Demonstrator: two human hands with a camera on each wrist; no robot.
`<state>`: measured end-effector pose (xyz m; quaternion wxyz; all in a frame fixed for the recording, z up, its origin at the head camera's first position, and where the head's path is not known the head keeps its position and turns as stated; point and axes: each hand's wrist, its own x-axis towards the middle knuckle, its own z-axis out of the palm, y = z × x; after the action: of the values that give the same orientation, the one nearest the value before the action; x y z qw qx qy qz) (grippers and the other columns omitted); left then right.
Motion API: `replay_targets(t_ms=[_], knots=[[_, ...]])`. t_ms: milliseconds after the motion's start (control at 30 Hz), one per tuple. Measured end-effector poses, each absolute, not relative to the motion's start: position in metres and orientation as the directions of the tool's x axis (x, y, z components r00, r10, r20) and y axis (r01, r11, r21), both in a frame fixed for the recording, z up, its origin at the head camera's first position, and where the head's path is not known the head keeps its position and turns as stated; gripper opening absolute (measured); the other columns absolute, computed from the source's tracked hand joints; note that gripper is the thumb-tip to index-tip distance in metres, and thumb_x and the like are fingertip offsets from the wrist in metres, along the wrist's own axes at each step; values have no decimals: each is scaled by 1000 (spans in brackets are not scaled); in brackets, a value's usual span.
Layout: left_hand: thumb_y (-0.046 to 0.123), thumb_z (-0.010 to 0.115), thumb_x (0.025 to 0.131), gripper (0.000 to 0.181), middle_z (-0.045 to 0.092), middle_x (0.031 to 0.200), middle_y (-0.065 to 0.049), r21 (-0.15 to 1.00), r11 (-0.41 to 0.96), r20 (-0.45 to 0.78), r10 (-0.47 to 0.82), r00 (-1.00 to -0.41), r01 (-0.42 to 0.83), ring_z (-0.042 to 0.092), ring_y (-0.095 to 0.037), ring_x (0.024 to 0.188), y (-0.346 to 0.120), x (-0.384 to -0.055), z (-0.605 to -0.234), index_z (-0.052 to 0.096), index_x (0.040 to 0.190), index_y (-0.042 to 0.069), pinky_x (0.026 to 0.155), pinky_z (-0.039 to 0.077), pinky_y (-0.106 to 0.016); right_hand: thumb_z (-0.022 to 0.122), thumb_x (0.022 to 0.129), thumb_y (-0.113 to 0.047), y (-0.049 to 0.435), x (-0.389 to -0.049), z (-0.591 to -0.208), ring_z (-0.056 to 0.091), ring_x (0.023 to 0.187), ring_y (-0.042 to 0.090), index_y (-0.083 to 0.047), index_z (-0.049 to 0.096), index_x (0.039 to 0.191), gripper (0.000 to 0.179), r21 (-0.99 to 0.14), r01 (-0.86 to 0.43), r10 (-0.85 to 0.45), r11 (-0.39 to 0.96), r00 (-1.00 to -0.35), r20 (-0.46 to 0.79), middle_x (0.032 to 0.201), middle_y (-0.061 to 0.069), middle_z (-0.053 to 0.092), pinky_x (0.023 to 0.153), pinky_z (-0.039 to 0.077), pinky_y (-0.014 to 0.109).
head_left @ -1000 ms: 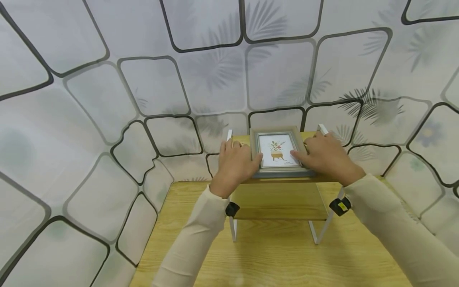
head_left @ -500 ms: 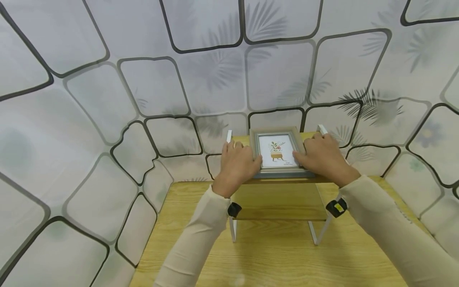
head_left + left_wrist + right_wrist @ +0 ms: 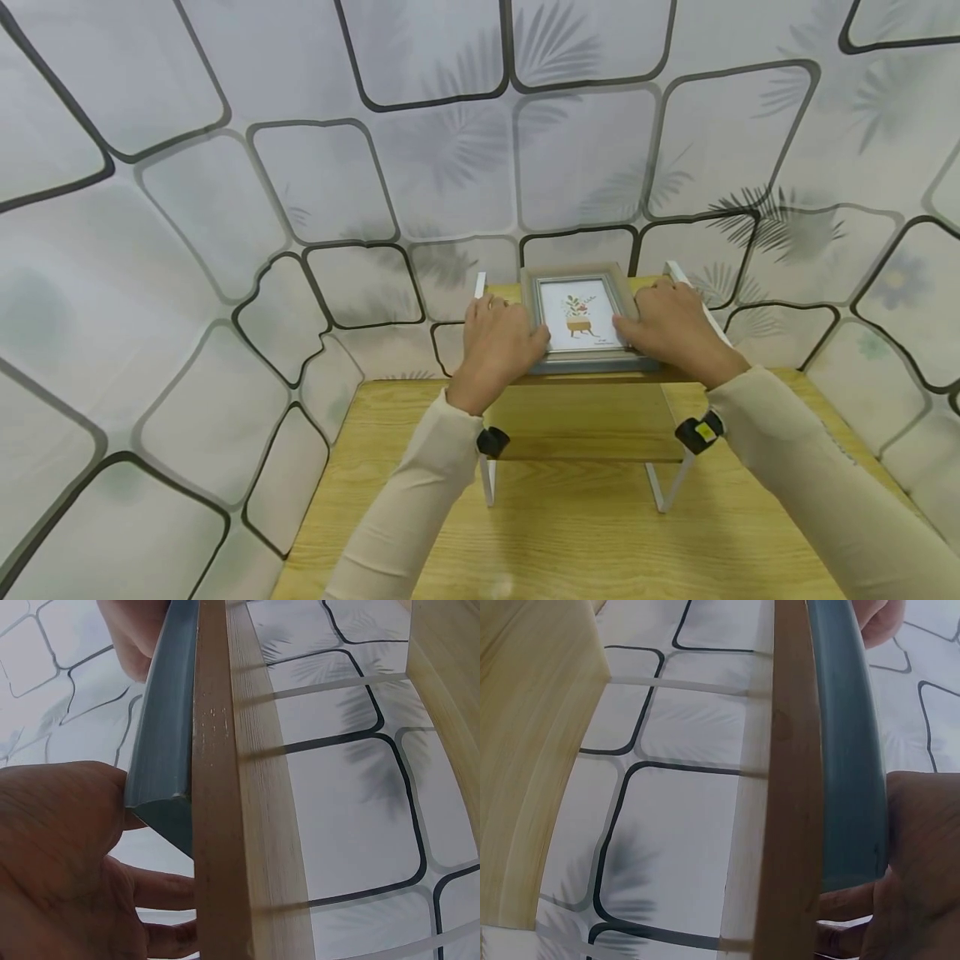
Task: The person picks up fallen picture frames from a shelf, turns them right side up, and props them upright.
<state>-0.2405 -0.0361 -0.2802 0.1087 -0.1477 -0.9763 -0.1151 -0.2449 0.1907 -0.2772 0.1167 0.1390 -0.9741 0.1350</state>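
Picture frame (image 3: pixel 581 317), one: grey-taupe, with a silvery inner border and a blue-grey front edge; laid face up on the upper board (image 3: pixel 600 378) of a two-tier stand, near the board's front edge, between the two hands. A print (image 3: pixel 576 315) of leaves and a reddish flower above a brown footed planter is contained within it; small lettering, too small to be read, is set at the lower right.

Left hand (image 3: pixel 498 346): placed at the frame's left side. The fingers are bent and directed forward beside the frame; the thumb is pressed to its left border. The frame's left side is held.

Right hand (image 3: pixel 670 329): placed at the frame's right side. The fingers are more tightly bent; the thumb is laid over the right border. The frame's right side is held.

Stand: wood-toned, with a lower board (image 3: pixel 585 433) and white legs (image 3: pixel 670 492). White end pieces are seen just beyond the fingers of both hands.

Supporting surface: light wood-grain tabletop (image 3: pixel 585 542), on which the stand is set.

Sleeves, two: cream. A dark device is worn at each wrist; the right device (image 3: pixel 700 432) is marked with yellow.

Backdrop: pale fabric (image 3: pixel 450 167), patterned with rounded dark and grey outlines and grey fronds.
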Motion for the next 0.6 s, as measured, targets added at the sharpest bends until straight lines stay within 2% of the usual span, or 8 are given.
replay_targets(t_ms=[100, 200, 367, 467, 600], knots=[[36, 53, 103, 55, 58, 83, -8, 201, 931, 256, 250, -934, 304, 56, -33, 108, -36, -240, -280, 43, 54, 14, 105, 39, -46, 62, 94, -26, 190, -246, -277, 49, 68, 34, -2, 54, 64, 40, -259, -291, -219, 921, -936, 276, 67, 17, 53, 65, 40, 48], [38, 54, 103, 55, 61, 93, -11, 209, 934, 268, 231, -935, 291, 55, -35, 114, -36, -240, -281, 44, 55, 14, 102, 41, -46, 63, 95, -26, 190, -246, -278, 53, 67, 35, 5, 59, 72, 38, -282, -286, -201, 916, -934, 295, 70, 20, 57, 63, 44, 50], [39, 56, 102, 53, 64, 98, -13, 224, 932, 314, 208, -926, 285, 56, -35, 112, -33, -241, -281, 45, 56, 13, 96, 44, -46, 63, 95, -24, 190, -244, -278, 57, 65, 32, 8, 63, 89, 32, -377, -276, -160, 884, -937, 311, 79, 22, 63, 58, 48, 48], [39, 58, 101, 53, 65, 95, -13, 224, 931, 350, 200, -915, 289, 59, -33, 104, -32, -241, -280, 45, 56, 13, 87, 48, -44, 63, 96, -22, 191, -242, -277, 58, 66, 31, 5, 63, 94, 27, -426, -285, -152, 858, -935, 320, 82, 20, 65, 58, 48, 47], [39, 62, 99, 55, 59, 76, -7, 209, 931, 395, 200, -897, 299, 59, -26, 77, -31, -242, -281, 43, 55, 14, 67, 48, -37, 63, 97, -19, 191, -241, -275, 57, 67, 31, 4, 62, 96, 24, -444, -301, -165, 844, -934, 317, 82, 19, 65, 61, 46, 47]])
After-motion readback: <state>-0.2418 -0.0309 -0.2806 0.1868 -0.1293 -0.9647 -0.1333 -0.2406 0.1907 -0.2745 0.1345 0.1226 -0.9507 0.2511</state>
